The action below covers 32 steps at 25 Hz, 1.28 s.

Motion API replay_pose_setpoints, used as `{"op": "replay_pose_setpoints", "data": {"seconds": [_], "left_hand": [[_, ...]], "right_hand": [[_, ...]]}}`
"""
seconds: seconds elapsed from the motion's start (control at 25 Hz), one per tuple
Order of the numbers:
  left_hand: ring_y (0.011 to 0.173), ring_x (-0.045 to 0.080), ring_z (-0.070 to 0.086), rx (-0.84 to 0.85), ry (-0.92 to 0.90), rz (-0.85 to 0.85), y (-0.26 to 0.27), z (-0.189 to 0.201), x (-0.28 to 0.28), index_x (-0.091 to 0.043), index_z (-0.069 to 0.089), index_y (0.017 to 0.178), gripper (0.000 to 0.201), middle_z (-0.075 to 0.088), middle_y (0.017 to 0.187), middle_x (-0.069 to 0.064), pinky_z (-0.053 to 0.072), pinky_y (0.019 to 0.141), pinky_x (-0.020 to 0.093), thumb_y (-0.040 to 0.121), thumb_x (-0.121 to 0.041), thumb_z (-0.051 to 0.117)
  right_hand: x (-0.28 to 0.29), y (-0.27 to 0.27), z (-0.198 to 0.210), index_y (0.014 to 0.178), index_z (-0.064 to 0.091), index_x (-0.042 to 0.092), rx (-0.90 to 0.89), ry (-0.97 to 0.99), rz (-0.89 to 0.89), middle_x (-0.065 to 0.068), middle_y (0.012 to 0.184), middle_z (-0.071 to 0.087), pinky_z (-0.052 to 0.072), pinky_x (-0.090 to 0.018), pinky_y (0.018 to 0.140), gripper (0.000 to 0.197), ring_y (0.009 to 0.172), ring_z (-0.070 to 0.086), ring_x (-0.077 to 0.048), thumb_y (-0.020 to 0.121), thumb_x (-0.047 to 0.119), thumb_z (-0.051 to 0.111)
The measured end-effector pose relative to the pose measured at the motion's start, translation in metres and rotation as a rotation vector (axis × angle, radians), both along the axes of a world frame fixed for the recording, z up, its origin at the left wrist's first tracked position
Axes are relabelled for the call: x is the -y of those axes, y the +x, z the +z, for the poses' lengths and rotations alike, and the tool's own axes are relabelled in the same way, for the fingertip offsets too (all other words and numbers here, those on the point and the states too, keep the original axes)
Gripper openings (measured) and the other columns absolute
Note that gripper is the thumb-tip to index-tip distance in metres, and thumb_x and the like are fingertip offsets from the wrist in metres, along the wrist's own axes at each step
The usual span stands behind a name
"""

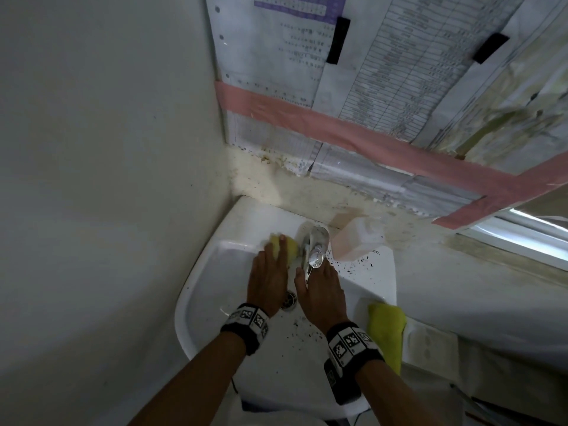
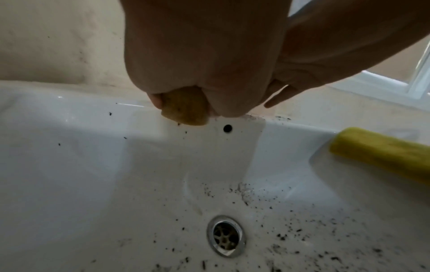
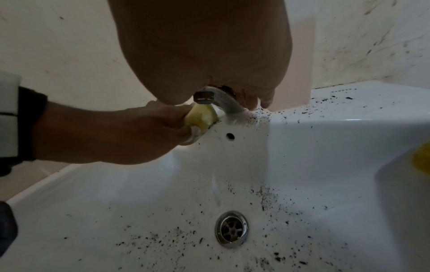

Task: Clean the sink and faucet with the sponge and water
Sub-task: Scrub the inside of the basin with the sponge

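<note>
The white sink (image 1: pixel 215 272) is strewn with black specks around its drain (image 3: pixel 231 229). At its back rim stands the chrome faucet (image 1: pixel 314 250). My left hand (image 1: pixel 272 259) grips a yellow sponge (image 1: pixel 285 245) and presses it to the rim just left of the spout (image 3: pixel 216 100); the sponge (image 2: pixel 186 110) bulges out of the fist. My right hand (image 1: pixel 318 279) lies over the faucet with its fingers curled around it. A thin stream of water seems to run down the basin below the spout.
A yellow cloth (image 1: pixel 386 333) hangs over the sink's right rim. A pale pink container (image 1: pixel 358 241) stands right of the faucet against the stained wall. The left wall is close to the basin. Taped papers cover the wall above.
</note>
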<state>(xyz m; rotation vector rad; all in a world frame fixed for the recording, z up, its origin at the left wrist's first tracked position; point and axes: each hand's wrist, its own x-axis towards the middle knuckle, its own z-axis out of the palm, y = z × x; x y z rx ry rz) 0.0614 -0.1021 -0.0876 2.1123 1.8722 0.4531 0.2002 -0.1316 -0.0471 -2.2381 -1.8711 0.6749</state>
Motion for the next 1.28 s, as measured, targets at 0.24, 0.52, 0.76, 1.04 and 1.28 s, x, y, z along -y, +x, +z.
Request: {"op": "replay_pose_setpoints", "data": {"seconds": [0.24,0.52,0.76,1.04,1.28], "left_hand": [[0.115,0.036,0.048,-0.035,0.045,0.101,-0.054,-0.008,-0.01,-0.01,0.012,0.163,0.085,0.041,0.142,0.023,0.046,0.096,0.048,0.094,-0.022,0.062],[0.111,0.036,0.044,0.036,-0.004,0.093,-0.082,0.01,-0.002,-0.024,0.024,0.161,0.08,0.042,0.131,0.014,0.041,0.095,0.053,0.092,-0.022,0.064],[0.109,0.021,0.041,0.306,-0.09,0.046,-0.089,0.014,0.045,-0.023,0.013,0.162,0.102,0.047,0.128,0.002,0.045,0.095,0.044,0.082,-0.019,0.077],[0.109,0.003,0.039,0.456,-0.061,0.08,-0.107,0.003,0.088,-0.026,0.025,0.153,0.09,0.041,0.123,-0.012,0.045,0.084,0.019,0.084,-0.031,0.083],[0.115,-0.006,0.048,0.514,-0.066,0.022,-0.124,0.01,0.111,-0.035,0.025,0.151,0.072,0.043,0.133,-0.01,0.044,0.098,0.012,0.095,-0.026,0.07]], "right_hand": [[0.004,0.006,-0.01,0.153,0.031,0.009,-0.124,0.131,0.004,-0.01,0.148,0.046,0.04,-0.041,0.112,0.075,0.135,0.045,-0.026,0.1,0.063,0.03],[0.043,0.011,-0.022,0.15,0.03,0.014,-0.162,-0.353,-0.038,-0.015,0.141,0.033,0.038,-0.048,0.106,0.068,0.136,0.033,-0.034,0.099,0.054,0.05],[0.035,-0.033,0.004,0.123,0.051,0.015,-0.555,-0.387,0.241,0.001,0.098,0.056,0.046,-0.025,0.074,0.041,0.083,0.055,-0.008,0.105,0.05,0.039],[0.001,-0.104,0.006,0.139,0.034,0.028,-0.945,-0.518,-0.094,-0.012,0.123,0.062,0.064,-0.04,0.075,0.049,0.1,0.07,-0.023,0.099,0.044,0.057],[-0.015,-0.128,-0.011,0.128,0.035,0.028,-1.082,-0.576,-0.223,-0.021,0.121,0.061,0.061,-0.043,0.065,0.039,0.076,0.067,-0.025,0.1,0.032,0.062]]}}
